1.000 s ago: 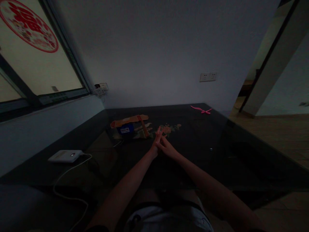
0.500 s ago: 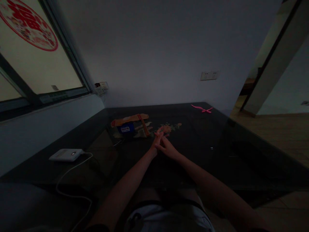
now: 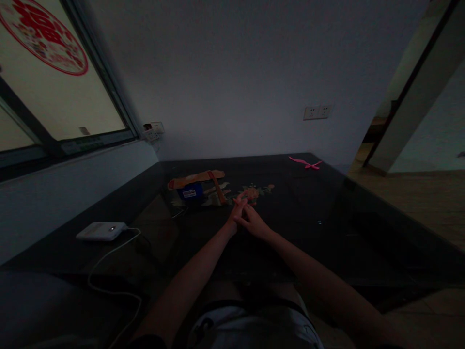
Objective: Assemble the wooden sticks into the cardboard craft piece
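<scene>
My left hand (image 3: 236, 215) and my right hand (image 3: 254, 221) rest together over the dark glossy table (image 3: 290, 203), fingers overlapping and interlaced. No object shows between them. Just beyond the fingertips is a printed flower pattern (image 3: 250, 193) on the tabletop. Left of it stands a small blue box (image 3: 191, 192) with a white label. An orange-brown flat strip (image 3: 198, 178) lies across the top of the box, and another brown strip (image 3: 217, 188) slants down from it to the right. Both forearms reach in from the bottom edge. The room is dim, so finger detail is faint.
A white power bank (image 3: 101, 231) with a white cable (image 3: 113, 250) sits on the table's left side. A pink ribbon-like item (image 3: 307, 164) lies at the far right corner. Behind the table is a wall with sockets (image 3: 317, 112); a window (image 3: 54, 97) is at the left.
The fingertips, raised and apart a moment ago, are now lower and closer together. The whole view has shifted very slightly; the things on the table have stayed in place.
</scene>
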`<state>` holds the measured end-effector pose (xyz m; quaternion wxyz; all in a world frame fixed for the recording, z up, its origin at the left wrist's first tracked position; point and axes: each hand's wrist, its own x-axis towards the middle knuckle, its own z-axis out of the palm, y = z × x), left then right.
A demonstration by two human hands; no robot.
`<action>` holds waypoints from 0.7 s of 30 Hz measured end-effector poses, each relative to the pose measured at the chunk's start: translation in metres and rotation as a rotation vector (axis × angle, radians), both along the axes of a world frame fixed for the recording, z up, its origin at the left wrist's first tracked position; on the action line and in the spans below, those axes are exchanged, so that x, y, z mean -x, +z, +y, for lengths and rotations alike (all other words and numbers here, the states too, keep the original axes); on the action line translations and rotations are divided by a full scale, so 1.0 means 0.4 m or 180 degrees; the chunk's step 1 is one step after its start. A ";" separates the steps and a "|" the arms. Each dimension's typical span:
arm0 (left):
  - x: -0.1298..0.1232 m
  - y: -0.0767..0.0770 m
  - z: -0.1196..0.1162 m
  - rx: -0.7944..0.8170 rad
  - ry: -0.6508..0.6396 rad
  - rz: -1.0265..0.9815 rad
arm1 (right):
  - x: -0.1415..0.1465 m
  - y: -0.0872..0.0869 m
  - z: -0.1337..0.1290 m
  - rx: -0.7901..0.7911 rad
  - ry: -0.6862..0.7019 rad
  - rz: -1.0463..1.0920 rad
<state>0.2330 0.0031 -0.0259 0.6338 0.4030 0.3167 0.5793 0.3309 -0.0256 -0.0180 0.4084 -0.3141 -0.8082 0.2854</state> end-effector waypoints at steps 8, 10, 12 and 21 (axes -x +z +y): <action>0.002 0.001 0.002 -0.0100 -0.0060 -0.0005 | -0.003 0.006 -0.004 -0.0017 -0.0032 -0.0093; 0.002 0.000 0.002 -0.0108 -0.0082 -0.0006 | -0.004 0.009 -0.005 -0.0035 -0.0037 -0.0106; 0.002 -0.001 0.002 -0.0110 -0.0087 -0.0002 | -0.004 0.011 -0.006 -0.0055 -0.0042 -0.0110; 0.002 0.009 -0.011 -0.0124 -0.0086 0.0067 | -0.004 0.014 -0.012 -0.0121 -0.0079 -0.0027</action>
